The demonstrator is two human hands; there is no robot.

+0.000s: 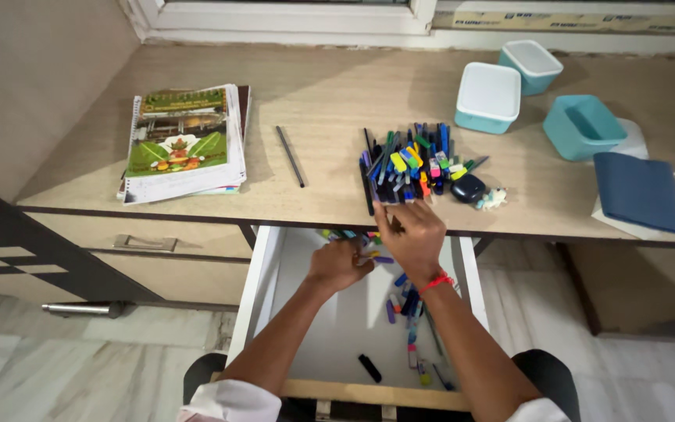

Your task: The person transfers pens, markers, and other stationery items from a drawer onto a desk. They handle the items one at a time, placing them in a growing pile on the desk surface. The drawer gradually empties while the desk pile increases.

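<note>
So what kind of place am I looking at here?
Probably a home study or office desk: a wooden desk under a window, a stack of notebooks, a pile of pens, and an open drawer holding more.

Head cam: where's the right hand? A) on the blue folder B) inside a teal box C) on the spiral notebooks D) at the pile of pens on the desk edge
D: the right hand reaches up from the open drawer to the pile of pens.

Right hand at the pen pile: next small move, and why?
Probably let go and draw the right hand back to the open drawer: its fingers reach the near edge of the pen pile on the desk, while more pens lie loose in the drawer.
</note>
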